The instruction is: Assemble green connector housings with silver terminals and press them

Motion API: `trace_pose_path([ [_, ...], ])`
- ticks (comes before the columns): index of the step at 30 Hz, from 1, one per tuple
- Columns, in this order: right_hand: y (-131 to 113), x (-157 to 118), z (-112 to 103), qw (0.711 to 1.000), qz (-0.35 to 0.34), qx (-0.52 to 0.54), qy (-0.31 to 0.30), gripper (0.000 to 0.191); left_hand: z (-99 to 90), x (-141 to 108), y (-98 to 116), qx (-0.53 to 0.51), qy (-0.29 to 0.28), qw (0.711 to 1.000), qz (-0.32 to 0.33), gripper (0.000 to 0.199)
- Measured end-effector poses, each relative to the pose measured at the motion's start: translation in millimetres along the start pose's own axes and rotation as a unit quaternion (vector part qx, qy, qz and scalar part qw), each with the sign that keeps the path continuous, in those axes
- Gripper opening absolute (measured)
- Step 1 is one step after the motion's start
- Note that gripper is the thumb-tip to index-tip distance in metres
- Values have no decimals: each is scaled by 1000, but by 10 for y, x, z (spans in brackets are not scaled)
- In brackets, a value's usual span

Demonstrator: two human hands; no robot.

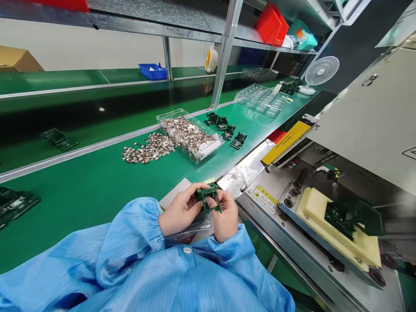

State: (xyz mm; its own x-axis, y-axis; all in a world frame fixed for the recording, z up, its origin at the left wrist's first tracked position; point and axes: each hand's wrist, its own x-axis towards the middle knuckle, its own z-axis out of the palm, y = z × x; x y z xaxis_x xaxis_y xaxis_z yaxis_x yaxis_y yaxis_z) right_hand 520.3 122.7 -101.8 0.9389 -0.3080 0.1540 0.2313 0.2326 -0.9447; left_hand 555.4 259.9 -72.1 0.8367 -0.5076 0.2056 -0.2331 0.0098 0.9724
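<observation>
Close to my body, a green plastic frame [208,197] with open gaps is held between both hands. My left hand [182,210] grips its left side between thumb and fingers. On the other side, my right hand [225,216] pinches it, the thumb lying across its opening. Parts of the frame are hidden by my fingers. Beneath my hands lies a clear plastic bag [201,226], partly covered. Just beyond my left hand is a grey-white gridded sheet [175,193].
A clear tray [208,152] of small metal pieces stands ahead, with a loose metal pile [147,149] beside it. Several dark green parts [238,141] lie to its right. At right, a machine with a yellow fixture [312,208] borders the green bench [81,186].
</observation>
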Motion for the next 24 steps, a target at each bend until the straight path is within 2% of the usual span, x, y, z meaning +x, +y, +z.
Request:
trace_pose_path([
  [2,-146,-30,-139,997,-30,-63,-22,19,-1,49,90,20,-25,999,1,31],
  [3,-236,-54,-224,993,-53,-99,-35,26,10,80,144,32,-43,999,1,32],
  [5,-439,-123,-414,978,-102,-173,-64,57,65,169,261,57,-98,994,7,36],
  [7,-658,-217,-628,959,-144,-234,-69,70,172,313,392,79,-175,981,18,42],
  [9,-883,-357,-875,945,-177,-273,-39,65,349,522,539,84,-284,955,20,48],
  [11,-1096,-562,-1159,934,-201,-295,23,61,615,779,689,53,-406,912,29,54],
  [12,-1191,-681,-1315,929,-206,-299,69,62,783,917,756,35,-445,894,47,56],
  [13,-1274,-800,-1479,920,-214,-300,130,63,971,1057,812,27,-456,886,76,58],
  [14,-1345,-908,-1647,905,-224,-298,206,64,1175,1194,853,33,-441,890,112,62],
  [16,-1462,-1051,-1974,850,-252,-290,361,67,1599,1444,888,75,-369,911,168,73],
  [18,-1564,-1066,-2242,800,-255,-291,458,71,1980,1634,882,108,-339,918,173,84],
  [19,-1613,-1029,-2340,787,-246,-297,481,72,2128,1703,876,114,-345,918,162,86],
  [21,-1706,-889,-2458,784,-215,-321,486,72,2287,1791,872,106,-356,917,148,85],
  [22,-1747,-799,-2483,788,-201,-339,473,71,2284,1815,877,91,-349,921,150,83],
  [24,-1814,-603,-2489,804,-168,-384,422,70,2101,1836,894,44,-311,936,157,78],
])
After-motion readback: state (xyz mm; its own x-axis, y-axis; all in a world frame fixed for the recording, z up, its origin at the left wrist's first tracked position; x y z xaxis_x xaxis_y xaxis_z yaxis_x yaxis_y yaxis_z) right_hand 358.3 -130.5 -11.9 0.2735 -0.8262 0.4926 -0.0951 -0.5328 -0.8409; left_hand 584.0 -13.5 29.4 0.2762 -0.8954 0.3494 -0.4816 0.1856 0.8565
